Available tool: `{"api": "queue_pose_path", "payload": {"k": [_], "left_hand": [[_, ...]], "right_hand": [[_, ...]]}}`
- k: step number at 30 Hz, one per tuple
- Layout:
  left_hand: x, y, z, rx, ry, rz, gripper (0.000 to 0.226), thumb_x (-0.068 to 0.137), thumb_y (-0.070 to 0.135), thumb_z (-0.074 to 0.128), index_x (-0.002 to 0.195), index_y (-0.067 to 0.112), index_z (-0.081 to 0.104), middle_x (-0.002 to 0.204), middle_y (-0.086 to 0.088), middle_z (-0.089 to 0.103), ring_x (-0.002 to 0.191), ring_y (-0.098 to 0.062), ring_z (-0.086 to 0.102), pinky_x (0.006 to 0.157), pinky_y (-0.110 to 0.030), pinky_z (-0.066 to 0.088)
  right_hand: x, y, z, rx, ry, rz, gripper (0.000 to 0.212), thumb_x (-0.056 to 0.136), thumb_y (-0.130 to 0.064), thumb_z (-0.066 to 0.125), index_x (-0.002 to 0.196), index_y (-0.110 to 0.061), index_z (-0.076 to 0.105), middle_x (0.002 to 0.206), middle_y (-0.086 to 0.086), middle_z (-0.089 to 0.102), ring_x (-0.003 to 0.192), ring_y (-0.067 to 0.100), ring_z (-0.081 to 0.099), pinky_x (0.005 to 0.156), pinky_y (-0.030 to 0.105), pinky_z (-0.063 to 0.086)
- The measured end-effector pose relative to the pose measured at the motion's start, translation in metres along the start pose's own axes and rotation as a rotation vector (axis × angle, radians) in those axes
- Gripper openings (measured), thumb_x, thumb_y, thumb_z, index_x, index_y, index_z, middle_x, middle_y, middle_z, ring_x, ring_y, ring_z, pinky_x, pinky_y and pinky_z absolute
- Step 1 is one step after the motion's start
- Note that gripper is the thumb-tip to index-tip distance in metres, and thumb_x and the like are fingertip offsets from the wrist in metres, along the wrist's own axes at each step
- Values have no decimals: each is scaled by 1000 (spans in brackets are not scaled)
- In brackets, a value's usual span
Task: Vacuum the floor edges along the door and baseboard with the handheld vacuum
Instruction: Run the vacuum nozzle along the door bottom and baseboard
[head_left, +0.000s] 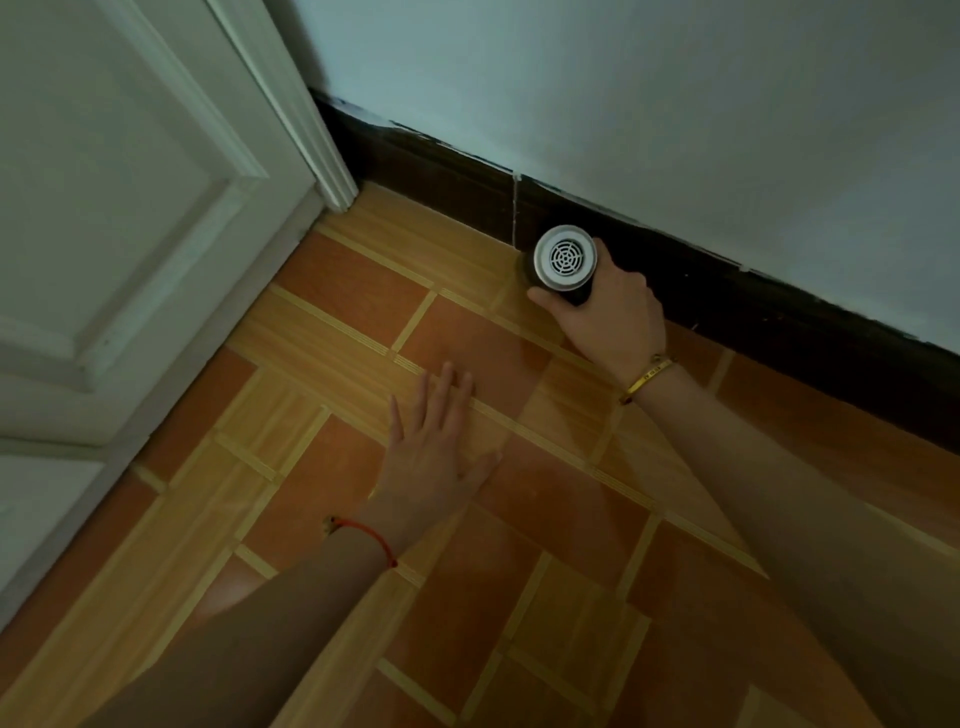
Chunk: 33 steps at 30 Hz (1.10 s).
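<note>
The handheld vacuum (563, 260) is a dark cylinder with a round white vented end facing me. It points down at the floor edge against the dark baseboard (441, 171), just right of a pale seam in the board. My right hand (608, 317) grips its body from the right, with a gold bracelet on the wrist. My left hand (436, 447) lies flat on the floor, fingers spread, with a red string on its wrist. The vacuum's nozzle is hidden behind its body.
A white panelled door (119, 208) fills the left side, and its frame (322, 156) meets the baseboard in the corner. Orange and tan patterned tiles (337, 291) cover the floor. A pale wall (675, 93) rises above the baseboard.
</note>
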<state>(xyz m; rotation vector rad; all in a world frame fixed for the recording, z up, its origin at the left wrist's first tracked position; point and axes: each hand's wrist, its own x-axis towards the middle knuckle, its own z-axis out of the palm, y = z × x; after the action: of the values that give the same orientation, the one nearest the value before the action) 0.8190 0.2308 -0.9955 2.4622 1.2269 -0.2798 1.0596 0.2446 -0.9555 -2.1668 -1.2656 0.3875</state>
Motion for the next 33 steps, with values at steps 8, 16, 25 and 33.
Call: {"api": "queue_pose_path", "payload": {"k": [8,16,25,33], "left_hand": [[-3,-35,-13,-22,2,-105,86,95,66,32,156,26,-15,164,1,-23,149,-25,-24,120,-57,-12],[-3,-48,-14,47,-94,-172,103,84,78,40,153,31,-22,160,5,-31,148,-27,-26,112,-68,-16],[-6,-52,-11,47,-70,-127,113,81,75,52,154,29,-21,162,2,-29,149,-30,-25,115,-68,-11],[-4,-57,-5,31,-73,-121,114,80,76,51,151,30,-25,161,2,-30,148,-31,-28,115,-67,-10]], "right_hand": [[36,-35,34,-8,-51,-105,70,79,-63,66,133,-23,46,115,5,69,106,33,65,78,39,51],[68,-69,62,-31,-121,-158,72,79,-61,66,135,-20,44,120,8,67,113,34,61,85,41,50],[87,-111,96,64,-169,-213,65,79,-57,68,129,-21,48,117,3,68,111,30,63,79,32,43],[100,-135,122,149,-169,-209,67,77,-57,70,129,-22,50,118,2,69,109,27,64,78,28,44]]}}
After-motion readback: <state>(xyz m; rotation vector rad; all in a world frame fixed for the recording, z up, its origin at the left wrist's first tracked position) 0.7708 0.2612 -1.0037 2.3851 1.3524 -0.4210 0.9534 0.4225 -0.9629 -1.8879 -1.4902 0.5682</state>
